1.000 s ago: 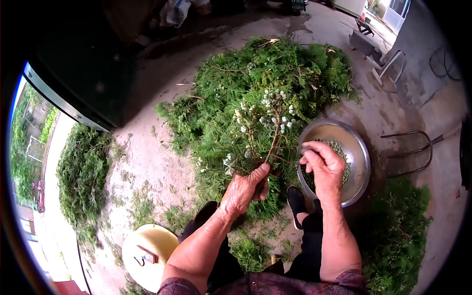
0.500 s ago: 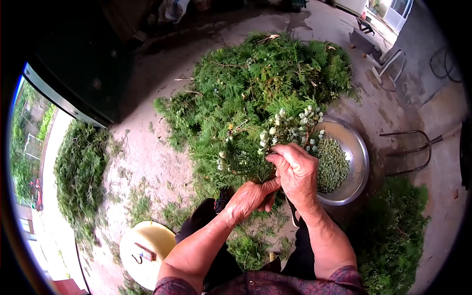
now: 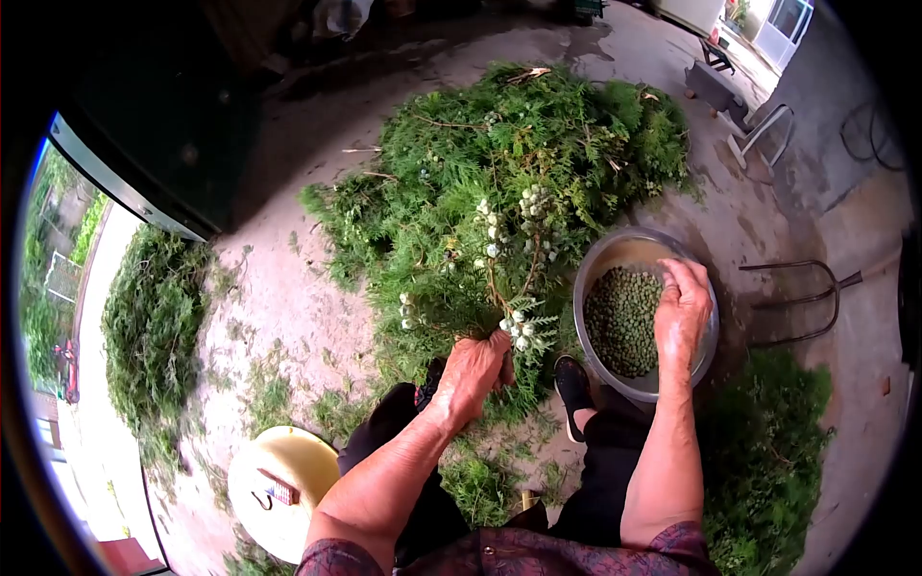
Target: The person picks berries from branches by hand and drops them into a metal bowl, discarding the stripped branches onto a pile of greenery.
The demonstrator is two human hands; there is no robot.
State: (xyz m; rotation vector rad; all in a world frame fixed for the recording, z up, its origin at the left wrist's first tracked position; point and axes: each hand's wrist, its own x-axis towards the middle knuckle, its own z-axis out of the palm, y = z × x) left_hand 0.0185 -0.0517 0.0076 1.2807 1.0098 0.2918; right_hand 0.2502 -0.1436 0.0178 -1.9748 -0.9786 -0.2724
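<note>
Since half a second ago our right hand (image 3: pixel 684 312) has left the branch (image 3: pixel 509 254) and gone across to the bowl (image 3: pixel 588 288), and the branch has swung back upright over the green heap (image 3: pixel 538 134). Our left hand (image 3: pixel 473 372) is closed tight round the branch's stem, just above our knees. The right hand lies palm down over the far side of the bowl, fingers loosely bent and close together; we cannot tell whether anything is under them. The green berries (image 3: pixel 619 322) cover the bowl's bottom, and pale ones still sit on the branch. By our reading, we are at the drop-off part of stripping the branch. The next pick would call for bringing the right hand back to the pale clusters while the left keeps the stem steady.
</note>
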